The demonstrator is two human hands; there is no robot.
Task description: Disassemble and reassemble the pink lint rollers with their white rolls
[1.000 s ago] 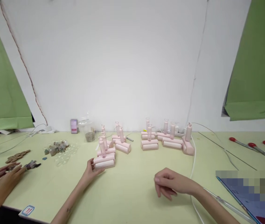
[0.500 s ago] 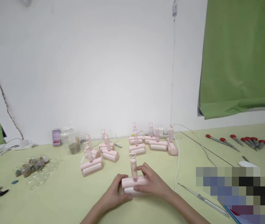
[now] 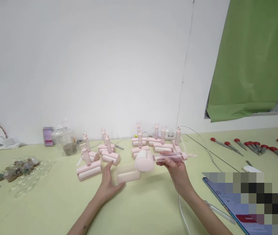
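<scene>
My right hand (image 3: 174, 166) is closed around the clear pink handle (image 3: 169, 157) of a pink tool. The tool lies sideways in the air, its loop end to the right and its rounded double-roll head (image 3: 144, 161) to the left. My left hand (image 3: 108, 182) is open, thumb and fingers spread at the left end of a blurred, pale box-shaped piece (image 3: 128, 175) on the table. I cannot tell whether it touches that piece. Beyond my hands, several matching pink tools (image 3: 90, 170) stand with their handles upright.
Several red-handled pointed tools (image 3: 251, 147) lie at the right, with a phone (image 3: 217, 192) nearer me. A white cable (image 3: 181, 209) runs down the table. Left are a pile of small stones (image 3: 19, 168), clear rings (image 3: 28, 182) and a plastic bag (image 3: 68, 140).
My right hand has lifted the pink tool and tipped it from upright to sideways. My left hand has let go and opened. The pale piece now shows on the table between them.
</scene>
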